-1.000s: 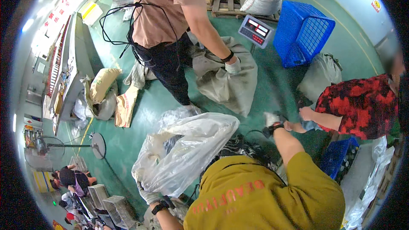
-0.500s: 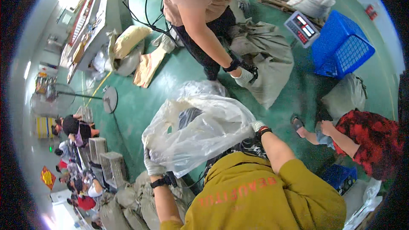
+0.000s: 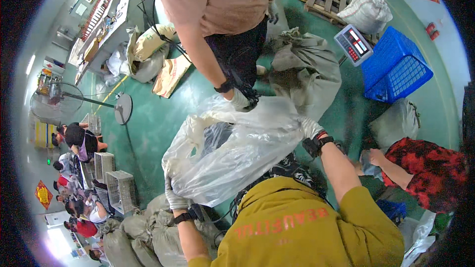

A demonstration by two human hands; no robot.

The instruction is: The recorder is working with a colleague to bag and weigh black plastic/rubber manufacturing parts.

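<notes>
A large clear plastic bag (image 3: 242, 160) is spread out in front of me, its mouth gaping and a dark patch showing inside. My left hand (image 3: 175, 197), in a white glove, is closed on the bag's near left edge. At the right edge, my right hand (image 3: 311, 129), also gloved, grips the gathered plastic. A co-worker's gloved hand (image 3: 241, 100) reaches down to the bag's far rim; its fingertips are partly hidden. Beyond the bag's right side lies a grey-green woven sack (image 3: 304, 71).
At the right stand a digital scale (image 3: 354, 44), a blue crate (image 3: 398, 66) and a full white sack (image 3: 366, 12) by a pallet. A person in red and black (image 3: 425, 173) crouches on the right. Stacked sacks (image 3: 148, 232) and a standing fan (image 3: 123, 109) are on the left.
The co-worker's hand has moved left from the grey-green sack to the bag's far rim. My right hand has moved slightly up and right, stretching the bag wider.
</notes>
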